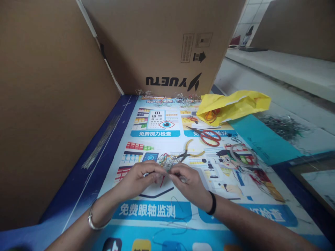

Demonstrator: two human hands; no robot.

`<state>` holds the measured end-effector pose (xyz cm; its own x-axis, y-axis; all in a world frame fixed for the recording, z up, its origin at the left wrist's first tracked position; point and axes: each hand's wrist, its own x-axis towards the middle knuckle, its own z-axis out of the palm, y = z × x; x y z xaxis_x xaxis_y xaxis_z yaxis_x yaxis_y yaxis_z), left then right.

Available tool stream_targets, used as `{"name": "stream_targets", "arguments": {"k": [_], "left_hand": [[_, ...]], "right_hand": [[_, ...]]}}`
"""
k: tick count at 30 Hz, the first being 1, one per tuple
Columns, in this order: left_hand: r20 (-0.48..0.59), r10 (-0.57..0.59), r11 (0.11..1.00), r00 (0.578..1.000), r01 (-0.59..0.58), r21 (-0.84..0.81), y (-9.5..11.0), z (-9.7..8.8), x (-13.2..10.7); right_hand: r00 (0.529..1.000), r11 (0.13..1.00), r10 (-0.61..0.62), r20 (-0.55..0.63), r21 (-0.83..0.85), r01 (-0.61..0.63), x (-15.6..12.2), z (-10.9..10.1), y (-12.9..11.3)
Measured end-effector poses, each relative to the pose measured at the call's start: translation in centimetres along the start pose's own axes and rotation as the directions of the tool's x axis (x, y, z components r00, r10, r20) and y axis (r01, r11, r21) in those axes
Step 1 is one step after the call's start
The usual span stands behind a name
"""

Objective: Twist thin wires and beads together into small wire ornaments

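My left hand and my right hand meet near the middle of the table, fingertips almost touching. Both are closed in a pinch on thin wire, most of it hidden by the fingers. Just beyond the fingertips lies a tangle of silvery wire with red, green and yellow strands. A short red strand shows below my left fingers. Behind the tangle, pliers with yellow handles lie with the handles spread. Bent loose wires lie on the printed sheet nearer to me.
Red-handled scissors and a yellow bag lie farther back. A wire coil is at right, near a teal sheet and a dark wire heap. Straight wires lie at left. Cardboard walls stand behind and left.
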<state>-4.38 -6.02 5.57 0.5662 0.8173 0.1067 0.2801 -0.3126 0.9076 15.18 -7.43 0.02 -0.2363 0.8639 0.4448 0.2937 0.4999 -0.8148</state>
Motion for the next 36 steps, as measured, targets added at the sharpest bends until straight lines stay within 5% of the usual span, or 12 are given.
{"name": "stream_targets", "arguments": {"k": [6, 12, 25, 36], "left_hand": [[0.086, -0.04, 0.992, 0.995, 0.05, -0.114, -0.2, -0.3, 0.1], [0.097, 0.001, 0.999, 0.995, 0.004, -0.051, 0.1, -0.6, 0.3], [-0.045, 0.184, 0.954, 0.982, -0.167, 0.249, -1.7, 0.0, 0.0], [-0.184, 0.246, 0.931, 0.952, -0.178, 0.319, -2.3, 0.8, 0.2]], "right_hand": [[1.0, 1.0, -0.006, -0.01, -0.003, 0.006, 0.0, 0.0, 0.2], [0.999, 1.0, 0.018, 0.027, -0.012, -0.018, -0.2, -0.2, 0.2], [0.991, 0.991, 0.109, 0.075, 0.074, -0.114, -0.6, -0.4, 0.4], [0.962, 0.949, 0.252, 0.106, 0.169, -0.267, 0.3, -0.9, 0.7]]}}
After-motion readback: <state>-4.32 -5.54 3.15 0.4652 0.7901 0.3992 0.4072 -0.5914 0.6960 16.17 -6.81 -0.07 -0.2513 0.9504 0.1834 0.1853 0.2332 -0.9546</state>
